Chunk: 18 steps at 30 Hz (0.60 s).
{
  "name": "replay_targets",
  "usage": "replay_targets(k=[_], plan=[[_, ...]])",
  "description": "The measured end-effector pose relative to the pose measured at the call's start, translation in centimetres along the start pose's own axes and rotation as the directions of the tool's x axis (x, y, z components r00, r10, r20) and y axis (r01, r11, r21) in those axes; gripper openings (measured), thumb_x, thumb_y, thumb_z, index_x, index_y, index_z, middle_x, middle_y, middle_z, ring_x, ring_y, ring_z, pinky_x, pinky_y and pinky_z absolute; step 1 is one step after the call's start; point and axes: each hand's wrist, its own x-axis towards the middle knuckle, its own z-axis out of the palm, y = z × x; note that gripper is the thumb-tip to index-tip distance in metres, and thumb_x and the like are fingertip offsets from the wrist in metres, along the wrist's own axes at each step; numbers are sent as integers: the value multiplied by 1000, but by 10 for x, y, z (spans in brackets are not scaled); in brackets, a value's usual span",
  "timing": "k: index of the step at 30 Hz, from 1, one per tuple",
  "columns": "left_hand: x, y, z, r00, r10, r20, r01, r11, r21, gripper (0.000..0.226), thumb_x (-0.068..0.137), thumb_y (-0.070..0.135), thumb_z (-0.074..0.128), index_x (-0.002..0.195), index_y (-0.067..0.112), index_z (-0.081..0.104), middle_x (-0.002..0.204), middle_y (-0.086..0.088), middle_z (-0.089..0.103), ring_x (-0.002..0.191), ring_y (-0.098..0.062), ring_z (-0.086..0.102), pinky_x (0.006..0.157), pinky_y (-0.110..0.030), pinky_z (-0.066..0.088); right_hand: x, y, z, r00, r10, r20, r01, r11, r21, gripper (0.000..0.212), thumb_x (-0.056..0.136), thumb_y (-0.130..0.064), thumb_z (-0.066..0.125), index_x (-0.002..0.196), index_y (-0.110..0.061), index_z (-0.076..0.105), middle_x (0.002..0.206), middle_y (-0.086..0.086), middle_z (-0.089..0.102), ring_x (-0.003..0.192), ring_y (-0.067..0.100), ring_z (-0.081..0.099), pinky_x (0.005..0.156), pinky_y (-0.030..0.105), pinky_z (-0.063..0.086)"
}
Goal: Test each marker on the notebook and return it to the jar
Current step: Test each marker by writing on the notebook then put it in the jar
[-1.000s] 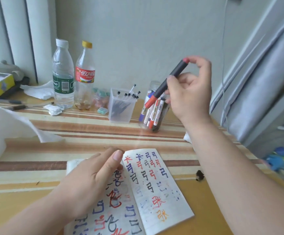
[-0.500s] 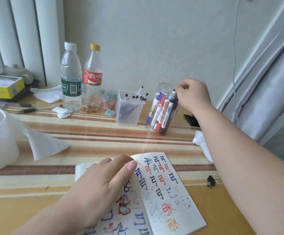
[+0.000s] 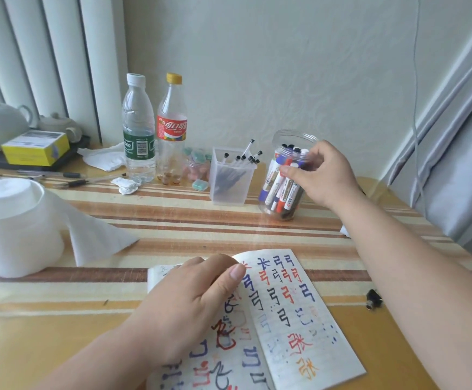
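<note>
- A person sits at a striped wooden counter [image 3: 172, 220], seen from above, with both bare forearms reaching forward.
- The right grip [image 3: 324, 175] is at the clear plastic jar [image 3: 291, 136] standing upright at the back right of the counter.
- Its thumb lies across the jar's front wall, and its fingers [image 3: 312, 157] curl round the upper right side by the rim, so it holds the jar.
- The fingertips are blurred, so I cannot tell whether they also touch a marker.
- The markers [image 3: 281, 190] stand leaning inside the jar, directly under and to the left of the right grip, with caps in blue, red, black and white.
- The left grip [image 3: 189, 302] rests flat, fingers straight and together, pressing on the left page of the open notebook [image 3: 293, 319].
- The notebook lies near the front of the counter, well apart from the jar, with both pages covered in red, blue, black and orange scribbles.
- A square translucent cup [image 3: 230, 187] of thin pens stands just left of the jar.
- Further left stand a water bottle [image 3: 138, 130] and a cola bottle [image 3: 172, 128], side by side.
- A roll of white tissue [image 3: 15, 226] sits at the left edge, with a loose sheet trailing out.
- A small black object [image 3: 374, 299] lies on the counter to the right of the notebook.
</note>
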Motion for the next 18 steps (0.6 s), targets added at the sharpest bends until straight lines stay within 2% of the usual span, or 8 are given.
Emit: replay_targets(k=[3, 5, 7, 9, 11, 13, 18], plan=[[1, 1, -1, 1000, -12, -11, 12, 1000, 2, 72, 81, 91, 8, 116, 48, 54, 103, 23, 66, 108, 5, 54, 96, -28, 46, -13, -12, -3, 994, -83, -72, 82, 996, -19, 54, 55, -67, 81, 79, -32, 48, 81, -13, 63, 69, 5, 58, 57, 17, 44], [1, 0, 0, 1000, -17, -10, 17, 1000, 1, 72, 82, 90, 10, 114, 46, 56, 102, 19, 66, 106, 3, 55, 94, -31, 47, -18, -15, -6, 995, -38, -90, 39, 999, 14, 53, 61, -60, 85, 78, -28, 47, 76, -14, 59, 65, 5, 54, 54, 18, 39], [2, 1, 0, 1000, -15, -3, 15, 1000, 9, 71, 83, 89, 12, 116, 46, 56, 103, 19, 66, 107, 3, 55, 94, -30, 47, -24, -11, -7, 996, -58, -72, 58, 998, 6, 52, 62, -54, 87, 80, -26, 47, 72, -14, 61, 60, 2, 52, 54, 19, 42], [2, 0, -1, 1000, -18, -9, 18, 1000, 11, 69, 84, 89, 13, 118, 47, 56, 106, 21, 66, 108, 4, 54, 93, -28, 47, -27, -12, -8, 996, -59, -67, 57, 998, -22, 56, 56, -64, 81, 81, -27, 47, 69, -17, 61, 56, -2, 50, 52, 18, 41], [2, -1, 0, 1000, -20, -5, 20, 1000, 20, 65, 86, 87, 16, 118, 47, 56, 107, 22, 65, 108, 6, 54, 93, -25, 47, -26, -13, -12, 998, -3, -68, 1, 999, -42, 61, 50, -71, 76, 83, -28, 47, 73, -15, 60, 61, -1, 54, 54, 24, 40], [2, -1, 0, 1000, -18, -6, 18, 1000, 24, 64, 86, 87, 17, 118, 48, 56, 106, 22, 64, 107, 7, 53, 92, -24, 47, -19, -12, -15, 998, 40, -45, -43, 998, -56, 65, 45, -69, 77, 86, -27, 49, 81, -13, 63, 70, 5, 61, 58, 27, 42], [2, -1, 1, 999, -25, -21, 26, 999, 40, 68, 82, 90, 14, 118, 49, 54, 104, 21, 65, 105, 7, 53, 90, -23, 47, -8, -12, -19, 986, 164, 36, -160, 983, -94, 58, 63, -53, 90, 95, -25, 51, 98, -5, 66, 87, 15, 64, 63, 29, 43]])
